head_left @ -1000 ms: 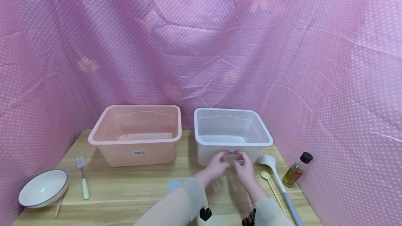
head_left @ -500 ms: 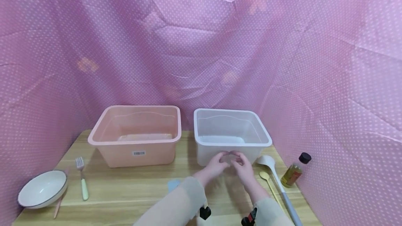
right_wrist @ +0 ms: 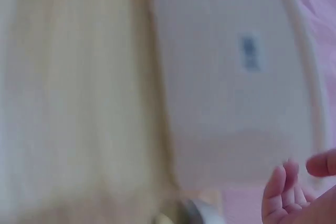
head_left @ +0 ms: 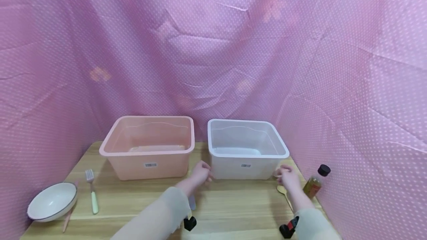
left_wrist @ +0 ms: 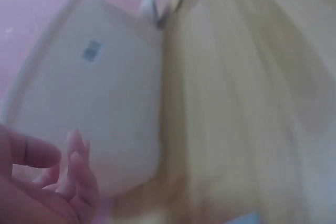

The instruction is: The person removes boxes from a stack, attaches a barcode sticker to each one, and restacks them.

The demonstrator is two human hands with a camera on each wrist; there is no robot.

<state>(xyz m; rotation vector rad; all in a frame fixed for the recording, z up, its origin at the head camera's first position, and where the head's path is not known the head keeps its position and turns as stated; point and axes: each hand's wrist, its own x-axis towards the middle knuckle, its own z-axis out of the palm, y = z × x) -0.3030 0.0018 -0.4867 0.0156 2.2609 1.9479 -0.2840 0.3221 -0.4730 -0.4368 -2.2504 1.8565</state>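
Observation:
A white plastic bin stands at the back of the wooden table, with a barcode sticker on its front wall. My left hand is beside its front left corner, thumb and loosely bent fingers apart in the left wrist view. At the front right corner is my right hand, also with a gap between thumb and fingers and nothing held. A yellow spoon lies just below the right hand. The white ladle is mostly hidden by that arm in the head view.
A pink bin stands left of the white one. Far left are a white bowl, a green-handled fork and a thin pink utensil. A black-capped bottle stands far right. A light-blue piece shows by the left forearm.
My hands have moved apart from the middle of the white bin's front, left hand to the left corner, right hand to the right. The barcode sticker is now uncovered.

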